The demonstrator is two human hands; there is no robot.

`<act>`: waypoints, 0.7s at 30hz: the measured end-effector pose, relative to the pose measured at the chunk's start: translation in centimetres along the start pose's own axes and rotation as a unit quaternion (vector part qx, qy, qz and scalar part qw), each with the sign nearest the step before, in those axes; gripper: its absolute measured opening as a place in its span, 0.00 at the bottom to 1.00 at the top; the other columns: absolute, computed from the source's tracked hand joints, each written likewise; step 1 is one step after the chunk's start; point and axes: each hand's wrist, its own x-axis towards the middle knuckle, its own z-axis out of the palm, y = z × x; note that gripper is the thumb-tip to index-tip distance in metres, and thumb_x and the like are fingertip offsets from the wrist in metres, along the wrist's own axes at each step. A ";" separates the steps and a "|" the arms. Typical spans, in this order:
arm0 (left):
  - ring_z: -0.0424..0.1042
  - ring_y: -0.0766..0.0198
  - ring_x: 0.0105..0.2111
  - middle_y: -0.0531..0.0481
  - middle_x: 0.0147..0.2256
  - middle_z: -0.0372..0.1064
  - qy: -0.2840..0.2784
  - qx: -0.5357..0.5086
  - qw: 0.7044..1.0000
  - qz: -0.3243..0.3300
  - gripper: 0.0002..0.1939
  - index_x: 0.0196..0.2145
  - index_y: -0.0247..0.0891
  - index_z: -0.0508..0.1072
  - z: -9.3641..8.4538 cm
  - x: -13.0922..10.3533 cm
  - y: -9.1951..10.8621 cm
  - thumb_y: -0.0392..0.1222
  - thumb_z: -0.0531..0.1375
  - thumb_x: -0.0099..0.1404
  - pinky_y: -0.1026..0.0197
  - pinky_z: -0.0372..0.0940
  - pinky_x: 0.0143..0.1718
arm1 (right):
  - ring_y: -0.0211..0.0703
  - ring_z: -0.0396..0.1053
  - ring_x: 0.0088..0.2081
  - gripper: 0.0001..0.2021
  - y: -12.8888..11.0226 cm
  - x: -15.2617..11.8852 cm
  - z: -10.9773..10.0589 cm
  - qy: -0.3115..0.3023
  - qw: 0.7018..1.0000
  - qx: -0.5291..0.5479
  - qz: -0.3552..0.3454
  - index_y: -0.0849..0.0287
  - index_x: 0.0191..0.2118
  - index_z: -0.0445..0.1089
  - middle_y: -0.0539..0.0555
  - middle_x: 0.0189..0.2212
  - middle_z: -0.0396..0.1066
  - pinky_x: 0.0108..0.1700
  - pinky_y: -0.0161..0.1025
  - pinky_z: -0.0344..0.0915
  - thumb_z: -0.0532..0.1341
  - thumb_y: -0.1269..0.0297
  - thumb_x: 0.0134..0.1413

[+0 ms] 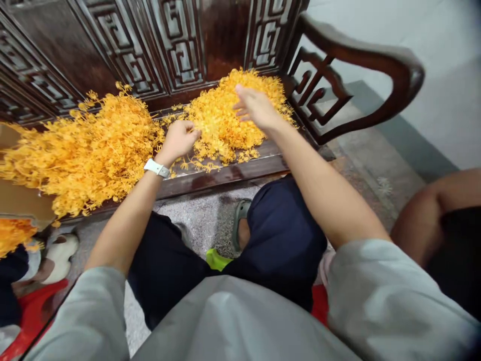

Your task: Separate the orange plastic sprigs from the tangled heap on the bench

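Where the dark knees part, a green sandal (239, 225) stands on the speckled floor (203, 213). Beyond, the left hand (179, 139) curls its fingers near the right-hand yellow pile (225, 118) on the wooden tabletop (240, 169); whether they grip anything, one cannot tell. The right hand (255, 108) holds its fingers loosely extended over that pile.

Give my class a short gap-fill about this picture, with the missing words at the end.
1. The dark carved wooden bench holds ____ large heaps of frilly yellow-orange sprigs.
2. A white wristband is on the person's ____ wrist.
3. The bare hand nearer the curved dark wooden armrest is the ____ one.
4. The grey-green open-backed shoe is on the speckled grey ____.
Missing words: two; left; right; floor.
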 end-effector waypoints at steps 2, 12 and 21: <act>0.52 0.65 0.24 0.56 0.21 0.49 0.049 -0.023 0.999 0.000 0.19 0.22 0.41 0.57 0.9 1.5 0.6 0.37 0.62 0.66 0.58 0.50 0.30 | 0.51 0.77 0.54 0.27 -0.4 -1.3 2.6 -0.046 0.995 0.068 0.054 0.63 0.56 0.73 0.66 0.58 0.76 0.46 0.43 0.78 0.63 0.42 0.68; 0.67 0.56 0.31 0.50 0.25 0.61 0.110 0.039 0.993 0.033 0.23 0.40 0.40 0.75 5.0 1.7 1.3 0.63 0.57 0.76 0.57 0.60 0.37 | 0.34 0.55 0.23 0.08 0.2 -2.5 3.0 -0.048 0.991 -0.010 0.122 0.62 0.46 0.68 0.46 0.25 0.64 0.25 0.33 0.52 0.63 0.67 0.64; 0.71 0.55 0.38 0.41 0.35 0.72 0.055 0.277 0.959 0.014 0.32 0.50 0.33 0.75 3.9 3.0 -2.0 0.59 0.40 0.84 0.55 0.54 0.39 | 0.29 0.41 0.18 0.19 -4.8 -8.2 3.8 -0.295 0.930 0.041 0.215 0.57 0.26 0.59 0.42 0.16 0.49 0.19 0.30 0.40 0.55 0.62 0.73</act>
